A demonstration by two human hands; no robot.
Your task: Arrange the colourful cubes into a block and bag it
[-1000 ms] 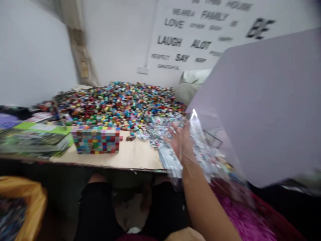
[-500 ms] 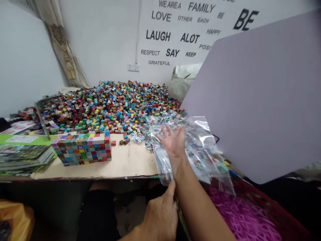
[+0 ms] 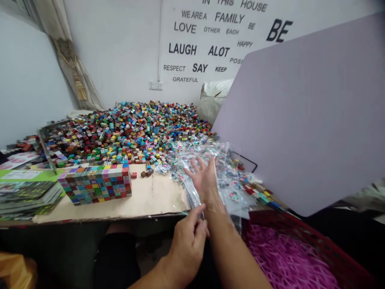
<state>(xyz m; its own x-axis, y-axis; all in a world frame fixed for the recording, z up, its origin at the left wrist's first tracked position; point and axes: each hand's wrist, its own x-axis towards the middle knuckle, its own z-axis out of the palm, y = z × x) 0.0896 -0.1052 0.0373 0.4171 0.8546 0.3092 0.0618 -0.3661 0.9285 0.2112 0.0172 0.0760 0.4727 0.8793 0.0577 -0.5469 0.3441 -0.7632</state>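
Note:
My right hand (image 3: 204,180) reaches forward with palm up and fingers spread, inside a clear plastic bag (image 3: 221,160) that drapes around it to the wrist. Close to that wrist, my left hand (image 3: 188,241) has thumb and fingers pinched at the near edge of the bag. Under and beyond the right hand lie several flat clear bags (image 3: 240,204) and small clear packets (image 3: 198,144) with coloured bits in them. To the left, a block of many small patterned cubes (image 3: 96,184) stands on the tan board (image 3: 162,196).
A large heap of coloured cubes (image 3: 135,128) covers the back of the table. Stacked booklets (image 3: 30,196) lie at the left. A big pale purple panel (image 3: 294,112) leans in from the right. Below it, a red crate (image 3: 270,220) holds pink shredded filler (image 3: 291,257).
The bag has narrowed around my right hand and wrist; its wide right side no longer spreads outward. My left hand has shifted slightly left and up along the wrist. The view has tilted slightly.

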